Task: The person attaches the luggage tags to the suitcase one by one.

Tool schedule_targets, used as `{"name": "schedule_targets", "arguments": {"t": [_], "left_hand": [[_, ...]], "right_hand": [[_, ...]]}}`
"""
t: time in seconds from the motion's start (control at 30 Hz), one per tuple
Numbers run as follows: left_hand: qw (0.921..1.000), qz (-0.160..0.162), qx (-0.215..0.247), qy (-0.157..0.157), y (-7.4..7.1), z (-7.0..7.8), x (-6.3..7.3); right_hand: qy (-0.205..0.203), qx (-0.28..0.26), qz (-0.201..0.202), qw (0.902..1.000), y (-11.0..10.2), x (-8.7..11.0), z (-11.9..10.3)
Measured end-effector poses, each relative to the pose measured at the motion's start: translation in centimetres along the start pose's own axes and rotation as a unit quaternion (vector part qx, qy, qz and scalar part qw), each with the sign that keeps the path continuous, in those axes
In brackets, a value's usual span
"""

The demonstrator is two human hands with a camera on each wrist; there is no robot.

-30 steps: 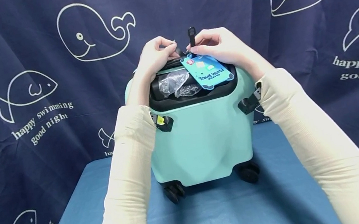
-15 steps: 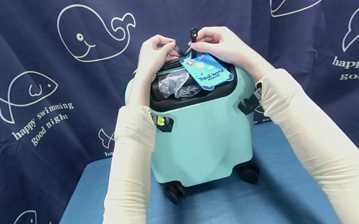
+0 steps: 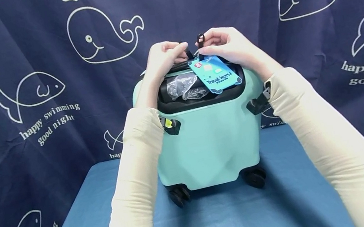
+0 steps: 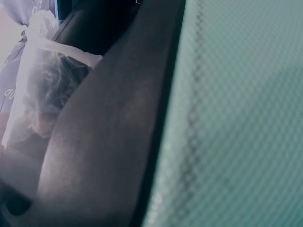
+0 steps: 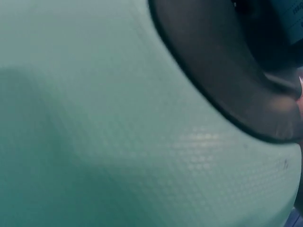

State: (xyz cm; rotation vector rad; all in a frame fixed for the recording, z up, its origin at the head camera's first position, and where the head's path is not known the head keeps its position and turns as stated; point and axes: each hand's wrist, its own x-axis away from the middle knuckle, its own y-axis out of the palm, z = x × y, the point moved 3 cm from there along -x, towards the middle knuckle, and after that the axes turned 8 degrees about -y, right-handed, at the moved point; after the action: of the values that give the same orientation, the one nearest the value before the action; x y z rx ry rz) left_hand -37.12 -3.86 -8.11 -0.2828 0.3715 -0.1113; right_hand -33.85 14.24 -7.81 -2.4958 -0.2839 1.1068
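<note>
A mint-green suitcase [image 3: 208, 141] stands upright on black wheels in the head view. At its top, my left hand [image 3: 167, 58] pinches a short black strap [image 3: 189, 54] between thumb and fingers. Just to the right, my right hand [image 3: 228, 44] pinches another upright black strap [image 3: 201, 43], its looped end showing above the fingers. A blue "Travel World" tag [image 3: 216, 74] hangs below the right hand, over the black recess. Clear plastic wrap [image 3: 181, 86] covers part of the handle there. In the wrist views I see the textured green shell [image 5: 118, 118] and the recess's black rim [image 4: 109, 123], but little of the hands.
A blue cloth [image 3: 203, 225] covers the table under the suitcase. Behind hangs a dark navy curtain [image 3: 165, 9] with white whale and fish drawings. Small black camera mounts [image 3: 257, 105] sit at both wrists, close to the suitcase's front.
The head view has shifted slightly, so the suitcase appears a little further right. Both hands keep their pinch at the top, and the strap in the right hand now looks shorter and more bent.
</note>
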Motion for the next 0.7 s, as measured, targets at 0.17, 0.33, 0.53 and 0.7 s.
{"name": "schedule_targets", "arguments": {"t": [0.17, 0.33, 0.53, 0.7], "left_hand": [[0.9986, 0.003, -0.051, 0.010, 0.3, -0.3, 0.2], [0.9946, 0.006, -0.104, 0.005, 0.7, -0.5, 0.1], [0.9888, 0.009, -0.149, -0.005, 0.8, -0.4, 0.1], [0.9912, 0.023, -0.130, 0.012, 0.3, 0.2, 0.4]], "right_hand": [[0.020, 0.008, -0.010, 0.9997, -0.2, -0.2, 0.2], [0.011, 0.022, -0.007, 0.9997, -0.1, -0.7, 0.4], [-0.007, 0.013, 0.011, 0.9998, 0.3, -1.0, 0.6], [-0.015, 0.005, 0.023, 0.9996, 0.3, -1.1, 0.3]]}}
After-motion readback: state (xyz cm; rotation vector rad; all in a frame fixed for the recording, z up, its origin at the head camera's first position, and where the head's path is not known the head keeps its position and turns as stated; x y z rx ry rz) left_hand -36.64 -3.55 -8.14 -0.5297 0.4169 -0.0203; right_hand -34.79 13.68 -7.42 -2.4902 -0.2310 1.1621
